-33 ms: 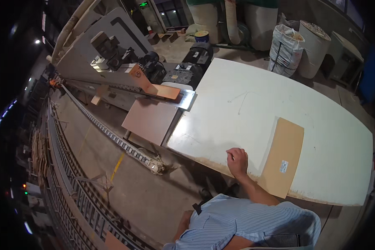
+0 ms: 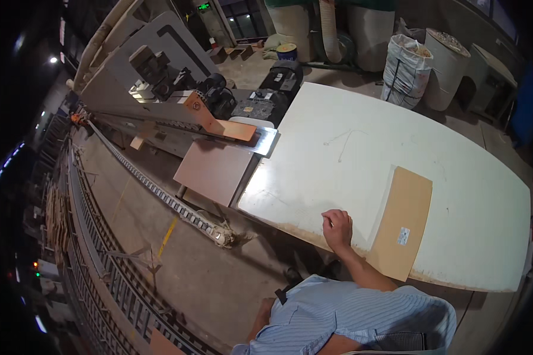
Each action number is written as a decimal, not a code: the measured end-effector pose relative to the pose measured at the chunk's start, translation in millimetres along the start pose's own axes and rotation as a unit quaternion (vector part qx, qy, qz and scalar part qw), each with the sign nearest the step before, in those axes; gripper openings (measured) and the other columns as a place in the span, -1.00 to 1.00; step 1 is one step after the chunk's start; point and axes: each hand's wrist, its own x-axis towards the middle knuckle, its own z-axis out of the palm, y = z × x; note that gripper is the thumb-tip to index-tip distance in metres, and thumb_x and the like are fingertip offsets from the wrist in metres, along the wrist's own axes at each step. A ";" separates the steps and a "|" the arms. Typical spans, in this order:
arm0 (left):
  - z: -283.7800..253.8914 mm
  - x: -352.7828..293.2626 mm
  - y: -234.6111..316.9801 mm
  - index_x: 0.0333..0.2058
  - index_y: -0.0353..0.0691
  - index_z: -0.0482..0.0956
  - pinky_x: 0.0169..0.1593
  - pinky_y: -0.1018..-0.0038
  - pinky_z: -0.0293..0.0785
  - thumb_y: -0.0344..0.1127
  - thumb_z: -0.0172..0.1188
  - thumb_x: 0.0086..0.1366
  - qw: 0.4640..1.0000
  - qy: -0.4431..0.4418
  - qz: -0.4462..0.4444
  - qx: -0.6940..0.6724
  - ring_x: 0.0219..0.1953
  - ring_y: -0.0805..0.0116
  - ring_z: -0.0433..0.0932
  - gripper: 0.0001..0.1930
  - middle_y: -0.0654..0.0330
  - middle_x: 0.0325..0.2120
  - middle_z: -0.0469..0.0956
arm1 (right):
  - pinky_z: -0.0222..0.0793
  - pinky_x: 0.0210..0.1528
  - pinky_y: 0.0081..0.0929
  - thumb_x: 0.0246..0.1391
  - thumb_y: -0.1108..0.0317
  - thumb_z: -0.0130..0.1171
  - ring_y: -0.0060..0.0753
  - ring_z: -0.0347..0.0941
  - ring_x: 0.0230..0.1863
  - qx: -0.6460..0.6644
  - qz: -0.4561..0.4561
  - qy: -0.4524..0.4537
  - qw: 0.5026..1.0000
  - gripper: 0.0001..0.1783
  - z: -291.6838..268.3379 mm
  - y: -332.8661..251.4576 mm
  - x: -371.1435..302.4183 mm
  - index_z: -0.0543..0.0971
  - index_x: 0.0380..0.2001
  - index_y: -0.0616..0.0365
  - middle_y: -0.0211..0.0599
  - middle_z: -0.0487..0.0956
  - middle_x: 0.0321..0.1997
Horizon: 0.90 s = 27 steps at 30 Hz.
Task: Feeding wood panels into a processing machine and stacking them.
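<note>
My right hand (image 2: 337, 229) is over the near edge of a large white table (image 2: 314, 171), its fingers curled in loosely. I see nothing in its grip; whether it touches the tabletop I cannot tell. Just right of it, a tan board (image 2: 401, 219) lies flat across the white surface, with a small printed label (image 2: 403, 236) near its lower end. The board's near end reaches the table's front edge, beside my right forearm (image 2: 368, 272). Part of my left arm (image 2: 262, 319) shows along my striped blue shirt; the left hand is out of sight.
A long machine with motors (image 2: 256, 105) and an orange guard (image 2: 234, 129) adjoins the table's left end, beside a brown panel (image 2: 213, 170). A chain-like rail (image 2: 160, 192) and roller tracks (image 2: 115, 290) run along the floor at left. A filled sack (image 2: 407, 71) stands behind.
</note>
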 end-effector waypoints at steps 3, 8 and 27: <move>-6.8 37.1 25.5 -0.28 -0.20 0.71 -0.15 0.10 0.57 -0.01 0.10 0.22 1.000 0.019 0.018 0.015 -0.25 -0.06 0.64 -0.61 -0.10 -0.33 0.66 | 0.31 0.00 -0.30 0.01 0.43 0.24 -0.27 0.47 -0.08 -0.006 0.006 -0.004 1.000 -0.90 4.1 3.5 -0.3 0.63 -0.36 -0.02 -0.44 0.61 -0.22; -19.9 64.5 14.8 -0.32 -0.23 0.72 -0.10 0.09 0.55 -0.04 0.07 0.24 0.976 0.016 0.200 0.083 -0.22 -0.11 0.64 -0.61 -0.12 -0.28 0.65 | 0.31 0.01 -0.29 0.00 0.43 0.24 -0.26 0.46 -0.09 0.001 -0.001 0.010 1.000 -0.90 1.6 0.4 3.5 0.63 -0.36 -0.02 -0.44 0.61 -0.23; -77.8 94.2 15.0 -0.34 -0.30 0.68 -0.48 0.29 0.51 -0.04 0.26 0.20 0.958 0.072 0.013 -0.277 -0.55 0.18 0.64 -0.64 -0.02 -0.52 0.63 | 0.28 -0.07 -0.31 0.00 0.48 0.22 -0.26 0.45 -0.18 -0.022 0.021 0.022 0.999 -0.91 13.1 -2.9 -1.0 0.63 -0.38 0.05 -0.39 0.59 -0.26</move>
